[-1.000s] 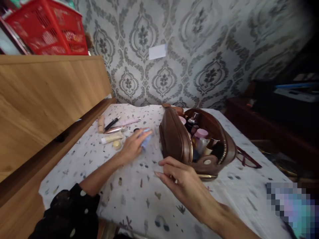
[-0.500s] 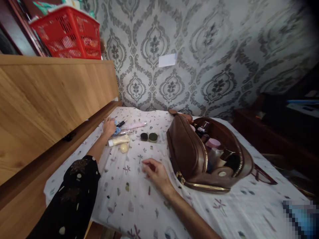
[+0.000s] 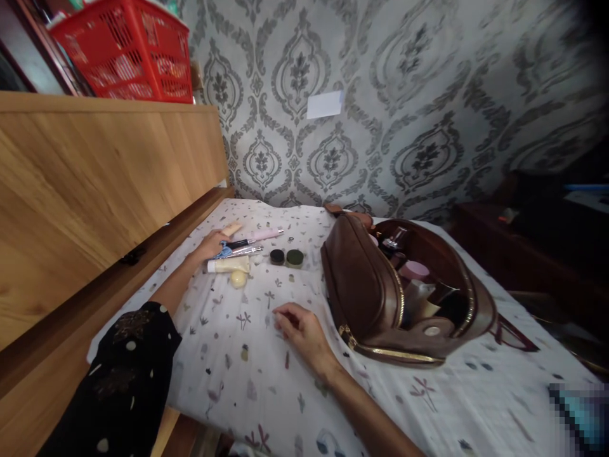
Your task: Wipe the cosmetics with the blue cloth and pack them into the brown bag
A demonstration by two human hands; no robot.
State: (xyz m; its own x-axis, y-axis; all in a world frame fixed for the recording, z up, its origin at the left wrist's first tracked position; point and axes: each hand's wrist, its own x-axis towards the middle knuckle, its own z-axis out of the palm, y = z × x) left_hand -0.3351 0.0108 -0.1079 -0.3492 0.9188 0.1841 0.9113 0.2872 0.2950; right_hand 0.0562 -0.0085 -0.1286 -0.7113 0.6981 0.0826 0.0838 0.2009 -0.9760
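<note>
My left hand (image 3: pixel 212 244) is at the far left of the cloth, its fingers closed around the near end of a slim black pen-like stick (image 3: pixel 241 243). Blue crumpled material (image 3: pixel 223 251) lies against those fingers; its kind is unclear. Close by are a peach-coloured tube (image 3: pixel 232 229), a pink tube (image 3: pixel 267 233), a clear slim stick (image 3: pixel 247 251), a cream tube with a white cap (image 3: pixel 229 264) and a round pale-yellow item (image 3: pixel 238 278). My right hand (image 3: pixel 304 332) rests on the cloth, fingers loosely bent and apart, holding nothing.
Two small dark-lidded jars (image 3: pixel 294 258) stand mid-table. An unzipped brown cosmetic bag (image 3: pixel 361 273) full of items sits at the right, with glasses (image 3: pixel 516 335) beside it. A wooden panel (image 3: pixel 109 165) borders the left, below a red basket (image 3: pixel 124 54).
The black stick has swung to lie more level, and the peach tube has come into sight beyond my left hand. My right hand has stayed put. The view has shifted slightly.
</note>
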